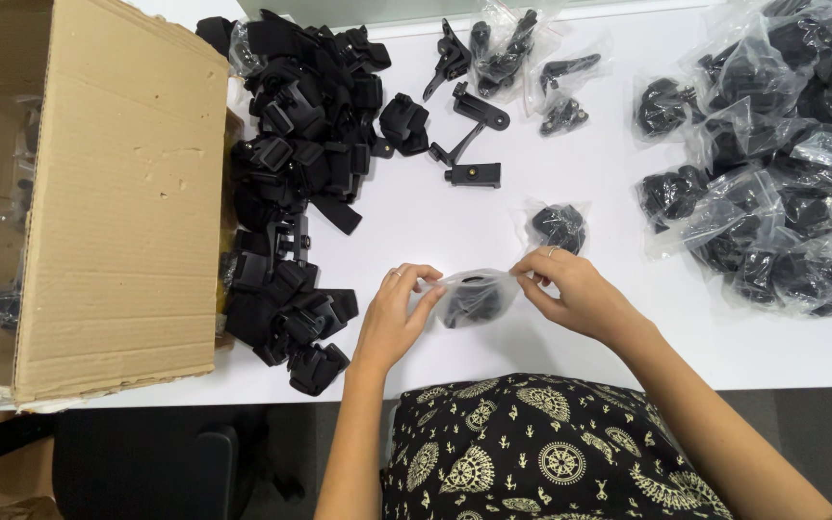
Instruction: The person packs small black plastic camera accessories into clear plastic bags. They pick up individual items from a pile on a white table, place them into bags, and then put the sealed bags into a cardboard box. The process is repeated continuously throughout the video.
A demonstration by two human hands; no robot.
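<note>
A small clear plastic bag holding a black part (475, 298) stretches crosswise between the left hand (394, 318) and right hand (575, 291), each pinching one end above the white table (455, 217).

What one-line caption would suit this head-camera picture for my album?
Both hands, left and right, pinch a small clear bag holding a black part, between heaps of straps and bagged parts.

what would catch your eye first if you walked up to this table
First the two hands at the near edge, the left hand and right hand pinching a small clear bag with a black part inside. Next, the heap of black straps beside the open cardboard box on the left. On the right lies a pile of filled bags.
</note>
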